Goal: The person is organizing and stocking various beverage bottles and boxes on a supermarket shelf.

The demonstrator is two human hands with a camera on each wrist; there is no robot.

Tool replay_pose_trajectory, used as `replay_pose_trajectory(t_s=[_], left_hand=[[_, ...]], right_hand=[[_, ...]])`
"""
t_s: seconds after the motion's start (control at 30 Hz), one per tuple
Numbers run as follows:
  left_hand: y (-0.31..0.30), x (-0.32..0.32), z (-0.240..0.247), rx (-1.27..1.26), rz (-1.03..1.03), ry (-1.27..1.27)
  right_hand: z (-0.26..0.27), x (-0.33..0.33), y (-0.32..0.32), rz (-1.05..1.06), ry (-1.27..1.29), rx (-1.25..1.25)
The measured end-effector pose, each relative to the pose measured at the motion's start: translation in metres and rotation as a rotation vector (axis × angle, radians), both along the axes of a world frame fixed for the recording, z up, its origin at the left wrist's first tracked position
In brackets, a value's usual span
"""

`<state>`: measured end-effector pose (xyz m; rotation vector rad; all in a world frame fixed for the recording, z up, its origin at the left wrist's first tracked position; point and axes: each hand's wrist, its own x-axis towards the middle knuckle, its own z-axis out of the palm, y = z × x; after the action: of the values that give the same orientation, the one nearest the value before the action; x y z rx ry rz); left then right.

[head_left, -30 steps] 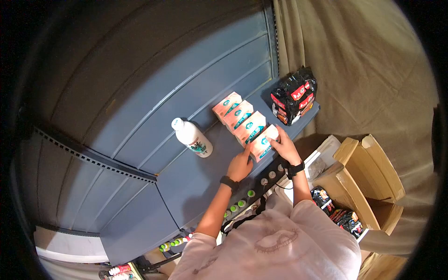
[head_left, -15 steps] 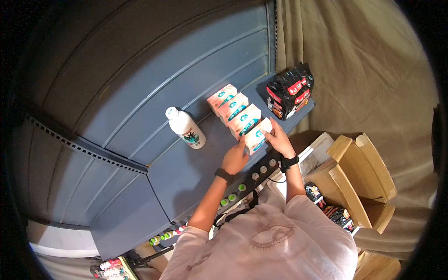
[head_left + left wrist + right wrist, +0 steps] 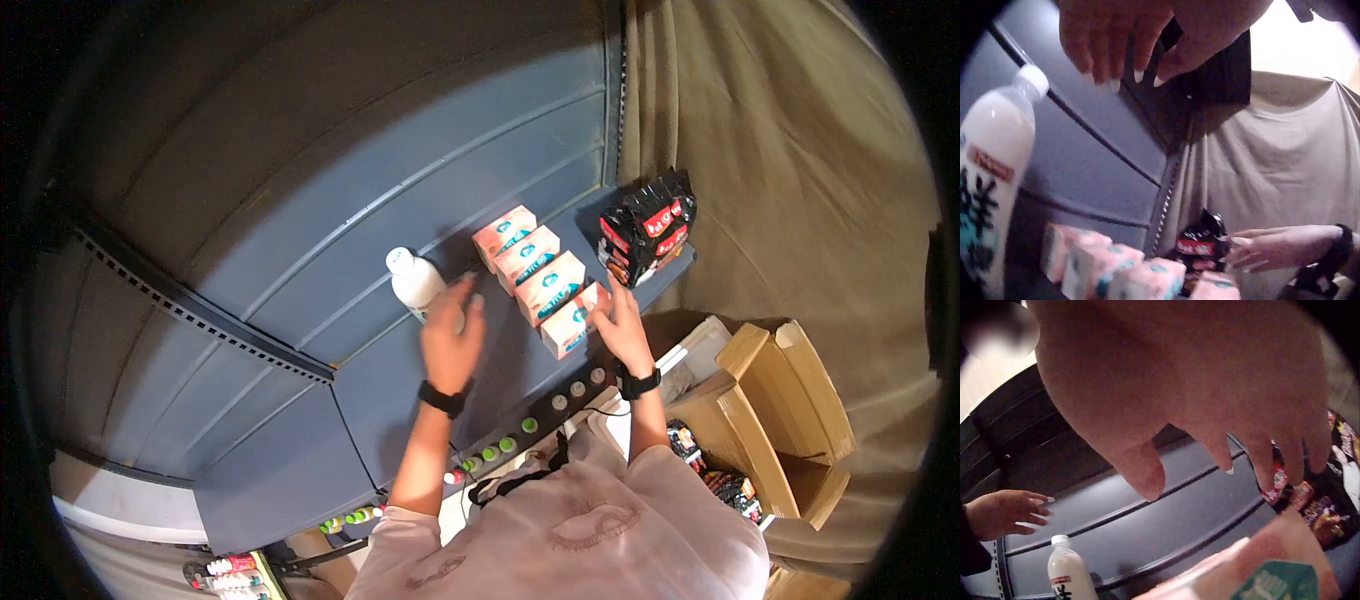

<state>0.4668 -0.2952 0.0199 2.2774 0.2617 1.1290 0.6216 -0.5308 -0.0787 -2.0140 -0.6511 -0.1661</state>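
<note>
A white bottle (image 3: 408, 279) with a white cap stands on the grey-blue shelf (image 3: 390, 390). My left hand (image 3: 458, 302) hovers just in front of it with fingers spread, holding nothing. In the left wrist view the fingers (image 3: 1107, 44) hang relaxed above the bottle (image 3: 988, 169). To the right runs a row of several pink boxes (image 3: 550, 283) with teal marks. My right hand (image 3: 610, 312) lies at the right side of the front box (image 3: 568, 325), fingers straight; I cannot tell if it touches. The right wrist view shows that hand (image 3: 1222, 406) spread over the box (image 3: 1260, 575).
A pile of black and red packets (image 3: 650, 225) lies at the shelf's right end, by a beige curtain (image 3: 800, 150). Open cardboard boxes (image 3: 785, 390) stand lower right, one holding more packets (image 3: 725, 465). Green-capped bottles (image 3: 500, 445) line a lower shelf.
My left hand has left the front pink box and swung left to the white bottle. My right hand stays by the front box. The head view has shifted a little.
</note>
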Motion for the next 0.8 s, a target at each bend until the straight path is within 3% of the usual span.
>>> replay_pose_trajectory(t_s=[0.07, 0.17, 0.3, 0.37, 0.5, 0.57, 0.77, 0.8], left_hand=[[0.033, -0.007, 0.022, 0.101, 0.173, -0.216], [0.064, -0.006, 0.040, 0.075, 0.326, -0.168], [0.114, 0.020, -0.011, 0.166, 0.287, -0.015], [0.105, 0.030, -0.020, -0.126, 0.248, 0.066], [0.115, 0.037, -0.037, -0.033, 0.274, -0.014], [0.114, 0.028, -0.037, -0.075, 0.248, 0.004], [0.081, -0.012, -0.047, -0.536, 0.124, -0.130], [0.071, -0.025, -0.037, -0.446, 0.149, -0.133]], right_hand=[[0.032, -0.012, 0.008, 0.010, -0.125, -0.007], [0.065, -0.037, 0.035, 0.070, -0.280, 0.039], [0.089, -0.066, 0.067, 0.324, -0.258, 0.120], [0.081, -0.077, 0.078, 0.370, -0.146, 0.039], [0.068, -0.090, 0.098, 0.447, -0.189, -0.060], [0.060, -0.094, 0.109, 0.547, -0.030, -0.052], [0.030, -0.105, 0.158, 0.618, 0.035, -0.099], [0.018, -0.104, 0.170, 0.611, 0.054, -0.079]])
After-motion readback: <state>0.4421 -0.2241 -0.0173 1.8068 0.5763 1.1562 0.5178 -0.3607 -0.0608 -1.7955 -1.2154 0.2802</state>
